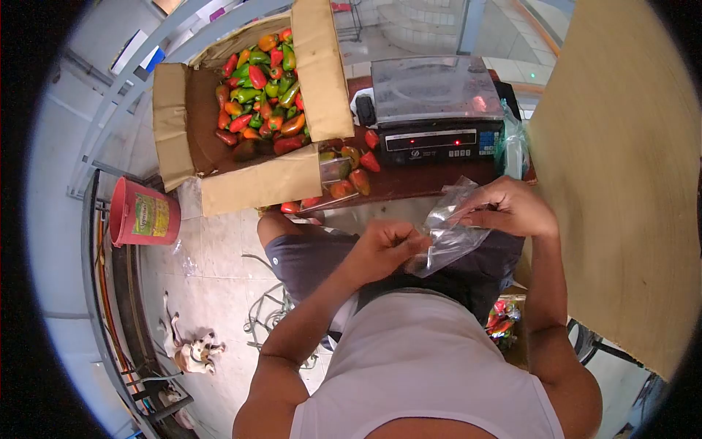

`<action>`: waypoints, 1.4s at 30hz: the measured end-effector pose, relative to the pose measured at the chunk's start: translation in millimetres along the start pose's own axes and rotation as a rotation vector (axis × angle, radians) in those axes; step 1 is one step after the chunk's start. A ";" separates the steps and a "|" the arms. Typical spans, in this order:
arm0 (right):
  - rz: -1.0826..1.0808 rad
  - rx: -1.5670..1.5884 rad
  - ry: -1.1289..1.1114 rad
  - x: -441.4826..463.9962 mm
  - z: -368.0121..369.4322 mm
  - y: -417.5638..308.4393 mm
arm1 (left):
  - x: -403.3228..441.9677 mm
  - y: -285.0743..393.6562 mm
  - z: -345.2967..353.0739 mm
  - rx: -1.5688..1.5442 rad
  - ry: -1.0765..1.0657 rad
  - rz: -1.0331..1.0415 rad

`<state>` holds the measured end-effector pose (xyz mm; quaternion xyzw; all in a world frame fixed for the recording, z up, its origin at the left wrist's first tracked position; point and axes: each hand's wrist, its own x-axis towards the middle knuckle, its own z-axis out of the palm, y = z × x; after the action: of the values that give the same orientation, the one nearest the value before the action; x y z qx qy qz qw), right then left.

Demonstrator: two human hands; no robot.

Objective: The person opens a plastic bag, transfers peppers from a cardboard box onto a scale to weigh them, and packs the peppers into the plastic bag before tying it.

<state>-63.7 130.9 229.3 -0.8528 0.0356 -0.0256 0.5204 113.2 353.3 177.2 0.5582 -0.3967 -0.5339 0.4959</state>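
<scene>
The clear plastic bag (452,245) is thin, shiny, creased and see-through, with no peppers inside. It is on the person's side of the scale (437,139), its long axis slanting, one end pointing up toward the scale, the other down toward the lap. The left hand (387,247) pinches one side; the right hand (510,207) grasps the other. Left of the scale is a cardboard box (262,179) of red and green peppers (263,95).

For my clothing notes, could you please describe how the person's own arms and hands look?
The left hand and right hand are without gloves, and neither wrist shows a watch or bracelet. The left arm and right arm are bare to the shoulders; the sleeveless top is white. I cannot tell about rings.
</scene>
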 end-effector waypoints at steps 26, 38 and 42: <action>0.222 0.423 0.404 -1.7 95.8 2.4 | 2.6 -9.5 11.9 -0.168 0.241 0.143; 0.150 1.312 0.463 -1.1 104.2 15.5 | -0.9 -36.6 -0.9 -0.537 0.274 -0.070; 0.069 1.352 0.560 13.0 129.0 53.9 | 10.5 -59.9 2.3 -0.930 0.281 0.054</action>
<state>-42.2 219.5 122.5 -0.3053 0.1705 -0.2428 0.9049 106.9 354.4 116.7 0.3334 -0.0596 -0.5611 0.7553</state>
